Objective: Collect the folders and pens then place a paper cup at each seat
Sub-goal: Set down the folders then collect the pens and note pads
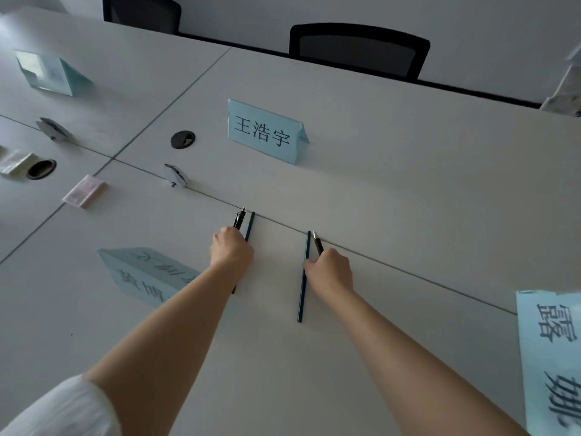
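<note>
Reaching over the counter (393, 190), I've got left hand (232, 249) curled on a black pen (239, 219) & right hand (330, 271) on another pen (318, 243). Dark thin strips (303, 278) beside each, prob. folder edges. Pens are light, stiff, slick; grip mid-barrel.

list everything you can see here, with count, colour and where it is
pens: 2, black, one in each hand near the table's middle seam
pencils: 2, dark blue-green, on the table beside the pens
name cards: 4, light blue tents, around the table
cable grommets: 2, black, left of the centre card
metal clips: 2, silver, on the seams at left
packets: 2, pink and greenish, left side
chairs: 2, black, far side
table: 1, off-white
hands: left and right, each gripping a pen
</note>
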Available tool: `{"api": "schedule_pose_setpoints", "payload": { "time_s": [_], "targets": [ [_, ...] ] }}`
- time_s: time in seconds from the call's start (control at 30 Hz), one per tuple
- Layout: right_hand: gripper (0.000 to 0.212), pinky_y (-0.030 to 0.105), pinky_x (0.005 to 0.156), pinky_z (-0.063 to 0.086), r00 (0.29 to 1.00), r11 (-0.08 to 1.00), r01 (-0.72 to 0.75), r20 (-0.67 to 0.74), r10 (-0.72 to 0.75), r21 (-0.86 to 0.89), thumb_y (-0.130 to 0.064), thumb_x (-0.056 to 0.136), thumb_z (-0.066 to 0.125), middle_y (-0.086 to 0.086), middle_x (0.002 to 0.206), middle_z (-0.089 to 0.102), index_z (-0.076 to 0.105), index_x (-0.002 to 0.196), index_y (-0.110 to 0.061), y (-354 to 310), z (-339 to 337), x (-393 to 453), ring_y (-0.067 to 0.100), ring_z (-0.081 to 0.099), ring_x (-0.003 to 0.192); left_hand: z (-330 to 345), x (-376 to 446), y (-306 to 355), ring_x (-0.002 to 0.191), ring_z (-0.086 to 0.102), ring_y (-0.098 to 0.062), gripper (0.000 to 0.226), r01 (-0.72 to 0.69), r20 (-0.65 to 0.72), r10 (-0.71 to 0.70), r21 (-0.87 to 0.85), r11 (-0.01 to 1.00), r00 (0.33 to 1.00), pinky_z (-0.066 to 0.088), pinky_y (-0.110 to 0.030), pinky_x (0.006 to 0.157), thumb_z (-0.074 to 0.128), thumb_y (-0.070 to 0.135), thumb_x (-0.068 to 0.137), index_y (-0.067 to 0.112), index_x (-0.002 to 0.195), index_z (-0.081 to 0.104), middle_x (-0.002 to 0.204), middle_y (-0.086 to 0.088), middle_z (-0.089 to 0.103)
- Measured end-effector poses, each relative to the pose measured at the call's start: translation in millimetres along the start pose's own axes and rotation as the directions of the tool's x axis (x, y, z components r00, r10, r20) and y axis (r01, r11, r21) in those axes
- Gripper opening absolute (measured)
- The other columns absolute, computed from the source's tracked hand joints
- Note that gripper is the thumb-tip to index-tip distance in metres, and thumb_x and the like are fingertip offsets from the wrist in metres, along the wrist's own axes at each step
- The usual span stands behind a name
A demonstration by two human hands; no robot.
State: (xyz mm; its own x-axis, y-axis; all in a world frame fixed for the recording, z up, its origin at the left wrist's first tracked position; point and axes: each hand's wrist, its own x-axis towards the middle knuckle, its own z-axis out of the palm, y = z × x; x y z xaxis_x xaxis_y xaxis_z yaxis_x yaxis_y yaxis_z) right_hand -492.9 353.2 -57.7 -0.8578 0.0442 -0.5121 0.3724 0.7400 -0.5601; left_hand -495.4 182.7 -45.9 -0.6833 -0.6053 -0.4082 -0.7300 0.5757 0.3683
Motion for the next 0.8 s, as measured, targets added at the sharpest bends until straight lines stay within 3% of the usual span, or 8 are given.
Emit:
{"api": "schedule_pose_setpoints", "payload": {
  "time_s": [0.07,0.17,0.23,0.3,0.47,0.67,0.73,0.8],
  "targets": [
    [0.019,0.028,0.062,0.040,1.000,0.996,0.009,-0.021,-0.011,-0.091,-0.021,0.090,0.050,0.014,0.104,0.064,0.055,0.099,-0.005,-6,7,2,0.031,0.059,0.081,3,4,-2,0.087,0.057,-0.036,0.020,-0.013,-0.001,0.013,0.020,1.000,1.000,0.046,-0.037,0.071,0.052,0.000,0.086,0.004,0.068,0.044,0.096,-0.022,0.060],
    [0.023,0.031,0.072,0.045,1.000,0.987,-0.005,-0.023,0.002,-0.161,-0.015,0.093,0.049,0.015,0.114,0.063,0.057,0.110,-0.003,-13,12,0,0.034,0.063,0.103,3,4,-2,0.088,0.059,-0.037,0.009,-0.036,0.005,0.036,0.017,0.999,0.999,0.048,-0.039,0.072,0.053,0.001,0.088,0.002,0.080,0.051,0.102,-0.023,0.062],
    [0.024,0.031,0.073,0.045,1.000,0.988,-0.006,-0.016,0.004,-0.152,-0.015,0.092,0.048,0.018,0.113,0.064,0.058,0.109,-0.001,-12,13,-4,0.035,0.062,0.104,2,0,1,0.088,0.061,-0.037,0.005,-0.052,0.017,0.052,0.012,0.999,0.998,0.048,-0.038,0.070,0.056,0.007,0.088,0.002,0.089,0.055,0.103,-0.023,0.064],
    [0.028,0.031,0.067,0.044,1.000,0.996,0.001,0.012,0.000,-0.092,-0.021,0.091,0.046,0.020,0.108,0.065,0.059,0.104,0.000,-10,11,-9,0.036,0.063,0.094,0,-10,6,0.083,0.058,-0.034,0.012,-0.087,0.012,0.087,-0.009,0.996,0.996,0.046,-0.036,0.066,0.056,0.015,0.088,0.004,0.091,0.051,0.099,-0.020,0.063],
    [0.025,0.029,0.052,0.048,0.999,0.963,-0.037,0.042,0.026,0.268,-0.023,0.091,0.041,0.013,0.085,0.063,0.050,0.100,-0.002,-4,-7,-40,0.023,0.062,0.061,-14,-55,29,0.074,0.052,-0.031,0.021,-0.188,0.014,0.192,-0.154,0.970,0.981,0.044,-0.035,0.066,0.043,0.028,0.091,0.008,0.098,0.043,0.079,-0.006,0.047],
    [0.009,0.034,0.058,0.045,1.000,0.924,0.004,-0.013,0.001,0.382,-0.019,0.090,0.040,0.008,0.079,0.052,0.045,0.090,-0.011,7,-29,-113,0.023,0.050,0.063,-42,-115,-2,0.063,0.049,-0.027,0.016,-0.179,0.005,0.194,-0.362,0.915,0.981,0.041,-0.035,0.059,0.043,0.026,0.088,0.011,0.083,0.047,0.075,-0.008,0.055],
    [0.009,0.037,0.058,0.045,0.999,0.918,0.029,-0.029,-0.019,0.395,-0.016,0.087,0.040,0.007,0.072,0.051,0.043,0.080,-0.012,4,-28,-149,0.023,0.047,0.058,-59,-143,-29,0.060,0.050,-0.028,0.016,-0.166,0.008,0.194,-0.481,0.861,0.981,0.046,-0.038,0.057,0.043,0.023,0.085,0.010,0.077,0.046,0.066,-0.009,0.055],
    [0.010,0.033,0.053,0.043,0.999,0.906,0.038,-0.024,-0.031,0.421,-0.013,0.088,0.039,0.009,0.071,0.050,0.042,0.079,-0.011,2,-22,-181,0.022,0.045,0.054,-74,-173,-57,0.052,0.049,-0.025,0.015,-0.147,0.015,0.192,-0.588,0.795,0.981,0.046,-0.031,0.051,0.044,0.018,0.087,0.008,0.079,0.050,0.062,-0.010,0.054]
  ]
}}
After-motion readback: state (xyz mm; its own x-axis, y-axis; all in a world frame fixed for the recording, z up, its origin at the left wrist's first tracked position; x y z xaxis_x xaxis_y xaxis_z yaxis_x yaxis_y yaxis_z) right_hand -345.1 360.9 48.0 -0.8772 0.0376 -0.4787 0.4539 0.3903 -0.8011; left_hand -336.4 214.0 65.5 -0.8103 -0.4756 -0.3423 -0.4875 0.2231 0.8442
